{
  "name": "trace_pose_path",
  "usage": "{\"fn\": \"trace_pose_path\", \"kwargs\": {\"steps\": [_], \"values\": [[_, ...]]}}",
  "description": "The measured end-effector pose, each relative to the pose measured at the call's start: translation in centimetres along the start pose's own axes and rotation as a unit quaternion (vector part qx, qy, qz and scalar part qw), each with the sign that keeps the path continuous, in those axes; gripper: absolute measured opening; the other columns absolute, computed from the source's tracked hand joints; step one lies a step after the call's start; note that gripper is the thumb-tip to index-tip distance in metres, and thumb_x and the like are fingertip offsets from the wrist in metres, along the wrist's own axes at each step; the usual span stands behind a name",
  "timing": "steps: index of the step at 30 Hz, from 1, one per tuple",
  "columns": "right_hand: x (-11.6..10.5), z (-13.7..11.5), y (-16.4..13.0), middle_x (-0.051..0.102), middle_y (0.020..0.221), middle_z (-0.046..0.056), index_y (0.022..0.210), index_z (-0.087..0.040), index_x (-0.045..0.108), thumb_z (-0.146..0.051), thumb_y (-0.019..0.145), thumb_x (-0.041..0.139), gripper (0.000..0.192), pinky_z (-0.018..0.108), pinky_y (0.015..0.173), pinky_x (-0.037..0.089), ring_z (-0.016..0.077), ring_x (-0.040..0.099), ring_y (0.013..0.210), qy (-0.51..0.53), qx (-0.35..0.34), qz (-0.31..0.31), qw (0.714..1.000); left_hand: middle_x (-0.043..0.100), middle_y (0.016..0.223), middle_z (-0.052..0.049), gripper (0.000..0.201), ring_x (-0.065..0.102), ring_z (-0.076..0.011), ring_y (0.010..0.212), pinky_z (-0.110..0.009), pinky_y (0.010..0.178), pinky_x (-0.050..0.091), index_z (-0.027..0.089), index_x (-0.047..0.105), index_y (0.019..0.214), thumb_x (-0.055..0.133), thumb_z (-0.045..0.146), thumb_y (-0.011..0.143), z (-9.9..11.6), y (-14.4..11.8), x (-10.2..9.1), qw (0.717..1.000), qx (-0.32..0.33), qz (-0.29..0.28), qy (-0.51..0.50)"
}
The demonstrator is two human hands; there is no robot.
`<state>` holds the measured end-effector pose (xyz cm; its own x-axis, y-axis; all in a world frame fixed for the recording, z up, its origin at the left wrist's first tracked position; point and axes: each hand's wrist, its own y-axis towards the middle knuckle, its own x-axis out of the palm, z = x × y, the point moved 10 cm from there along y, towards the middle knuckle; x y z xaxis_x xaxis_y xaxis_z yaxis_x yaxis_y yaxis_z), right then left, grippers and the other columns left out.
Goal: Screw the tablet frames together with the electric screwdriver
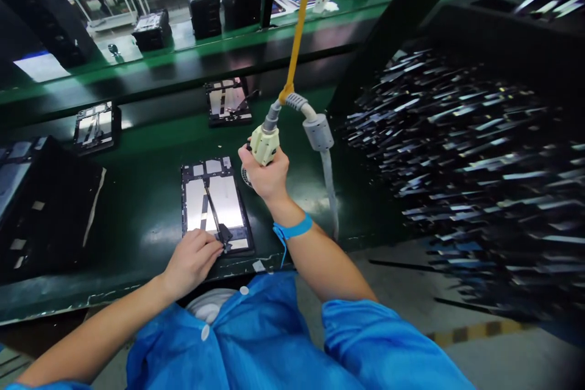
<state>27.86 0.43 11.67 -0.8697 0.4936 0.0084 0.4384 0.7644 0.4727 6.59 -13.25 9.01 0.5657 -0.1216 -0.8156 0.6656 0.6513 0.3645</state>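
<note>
My right hand is wrapped round a cream corded hand tool hung from a yellow strap. A thick grey cable with a cylindrical lump runs from its top. Below the fist a perforated round part shows; the tool's tip is hidden. My left hand is closed at the lower edge of an opened tablet, lying flat with its silvery inside up. Its fingertips pinch the end of a thin dark flex cable that slants across the tablet. The tool is to the right of the tablet.
Two more opened tablets lie farther back on the green bench. A black stack stands at left. Many thin dark strips crowd the right side. Behind, a ledge bears several black stacks.
</note>
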Motion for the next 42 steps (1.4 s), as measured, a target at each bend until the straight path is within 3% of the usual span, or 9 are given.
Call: {"fn": "trace_pose_path", "kwargs": {"steps": [5, 9, 17, 22, 29, 33, 37, 42], "values": [[0.0, -0.1, -0.1, 0.069, 0.08, -0.003, 0.102, -0.025, 0.069, -0.047, 0.085, 0.076, 0.029, 0.03, 0.066, 0.058, 0.0134, 0.063, 0.063, 0.005, 0.002, -0.003, 1.0, 0.072, 0.108, -0.012, 0.03, 0.064, -0.0247, 0.102, -0.04, 0.086, 0.056, 0.017, 0.063, 0.126, 0.067, 0.015, 0.096, 1.0, -1.4, 0.6, 0.996, 0.07, -0.006, 0.059], [0.1, -0.4, -0.2, 0.069, 0.08, -0.003, 0.101, -0.025, 0.069, -0.045, 0.085, 0.076, 0.027, 0.03, 0.066, 0.058, 0.0131, 0.063, 0.063, 0.016, 0.001, -0.007, 1.0, 0.072, 0.111, -0.013, 0.038, 0.064, -0.0257, 0.106, -0.042, 0.089, 0.057, 0.016, 0.061, 0.131, 0.065, 0.007, 0.094, 1.3, -2.0, 0.0, 0.993, 0.089, 0.019, 0.072], [0.0, -0.2, -0.2, 0.068, 0.079, -0.003, 0.101, -0.026, 0.069, -0.045, 0.084, 0.077, 0.026, 0.03, 0.065, 0.06, 0.0133, 0.064, 0.063, 0.02, 0.003, -0.002, 1.0, 0.073, 0.11, -0.011, 0.037, 0.068, -0.024, 0.103, -0.041, 0.087, 0.059, 0.022, 0.062, 0.13, 0.061, 0.007, 0.096, 0.4, -2.2, 0.3, 0.994, 0.08, 0.016, 0.078], [-0.1, -0.2, -0.2, 0.068, 0.079, -0.003, 0.101, -0.026, 0.068, -0.044, 0.085, 0.076, 0.025, 0.031, 0.066, 0.06, 0.0135, 0.064, 0.064, 0.019, 0.003, -0.004, 1.0, 0.073, 0.107, -0.011, 0.035, 0.068, -0.0244, 0.103, -0.042, 0.088, 0.059, 0.02, 0.063, 0.127, 0.061, 0.006, 0.095, 0.8, -2.1, 0.0, 0.993, 0.08, 0.028, 0.082], [-0.2, -0.1, -0.2, 0.071, 0.085, -0.002, 0.103, -0.026, 0.068, -0.042, 0.085, 0.076, 0.025, 0.032, 0.072, 0.062, 0.0146, 0.068, 0.072, 0.018, 0.012, -0.007, 1.0, 0.073, 0.105, -0.011, 0.027, 0.067, -0.0238, 0.098, -0.04, 0.083, 0.058, 0.019, 0.065, 0.122, 0.057, 0.009, 0.098, 0.8, -1.3, 0.2, 0.993, 0.06, -0.026, 0.097], [-0.3, 0.0, -0.1, 0.072, 0.087, -0.001, 0.101, -0.025, 0.069, -0.041, 0.085, 0.076, 0.024, 0.035, 0.079, 0.063, 0.0163, 0.071, 0.079, 0.032, 0.017, -0.001, 0.999, 0.072, 0.114, -0.013, 0.031, 0.066, -0.0275, 0.111, -0.048, 0.097, 0.056, 0.019, 0.065, 0.124, 0.063, 0.009, 0.095, 0.6, -2.0, 0.0, 0.995, 0.031, 0.002, 0.099], [-1.0, 0.1, 0.4, 0.074, 0.088, 0.0, 0.101, -0.024, 0.069, -0.04, 0.084, 0.077, 0.024, 0.038, 0.082, 0.064, 0.0185, 0.073, 0.082, 0.033, 0.016, 0.021, 0.999, 0.071, 0.12, -0.011, 0.033, 0.063, -0.0286, 0.122, -0.056, 0.11, 0.049, 0.023, 0.067, 0.125, 0.063, 0.009, 0.095, -1.3, -1.8, 0.3, 0.995, 0.0, 0.025, 0.093], [-2.1, 0.1, 1.0, 0.074, 0.087, 0.0, 0.103, -0.024, 0.068, -0.039, 0.084, 0.077, 0.025, 0.037, 0.074, 0.065, 0.0162, 0.071, 0.069, 0.024, 0.011, 0.05, 0.998, 0.072, 0.115, -0.01, 0.022, 0.065, -0.0275, 0.115, -0.053, 0.102, 0.053, 0.025, 0.073, 0.116, 0.061, 0.019, 0.099, -6.1, 2.5, 0.0, 0.994, -0.027, 0.066, 0.084]]}}
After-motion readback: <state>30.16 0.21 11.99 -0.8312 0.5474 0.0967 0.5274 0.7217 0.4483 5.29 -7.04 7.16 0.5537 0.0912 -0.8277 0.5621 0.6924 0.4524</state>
